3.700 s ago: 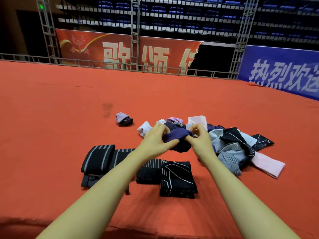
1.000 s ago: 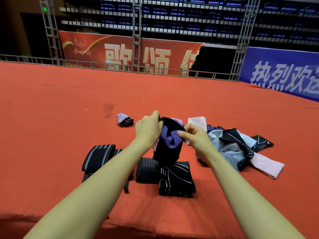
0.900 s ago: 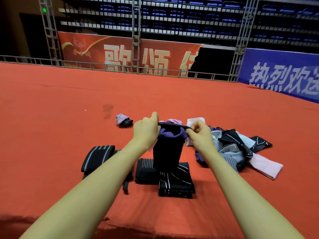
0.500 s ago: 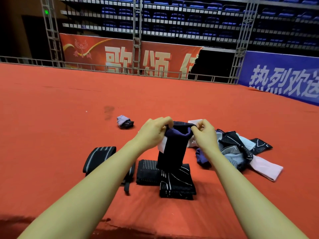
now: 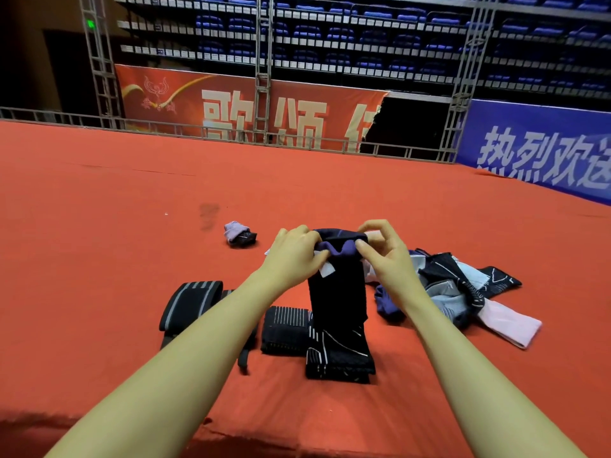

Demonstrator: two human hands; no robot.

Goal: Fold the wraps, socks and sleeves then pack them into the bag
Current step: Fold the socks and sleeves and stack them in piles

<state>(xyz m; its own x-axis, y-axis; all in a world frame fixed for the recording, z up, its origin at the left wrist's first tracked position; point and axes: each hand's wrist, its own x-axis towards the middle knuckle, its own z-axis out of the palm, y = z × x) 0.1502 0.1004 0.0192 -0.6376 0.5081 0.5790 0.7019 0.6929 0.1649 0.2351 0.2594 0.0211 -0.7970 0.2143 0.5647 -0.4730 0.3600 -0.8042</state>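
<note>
A dark navy and purple sock hangs upright above the red carpet. My left hand grips its top left edge, and my right hand pinches its top right edge. Below it lie folded black pieces: a striped wrap, a ribbed black fold and a black sleeve with white lines. A loose pile of socks and sleeves sits to the right, with a pink sleeve at its edge. No bag is in view.
A small folded lilac and black sock bundle lies further out on the carpet. A metal rail and banners close off the far edge. The carpeted platform's front edge runs just below my forearms.
The bunched purple sock was pulled open and now hangs long and dark between my hands, held by its top edge. Over the last half second both hands stayed nearly still.
</note>
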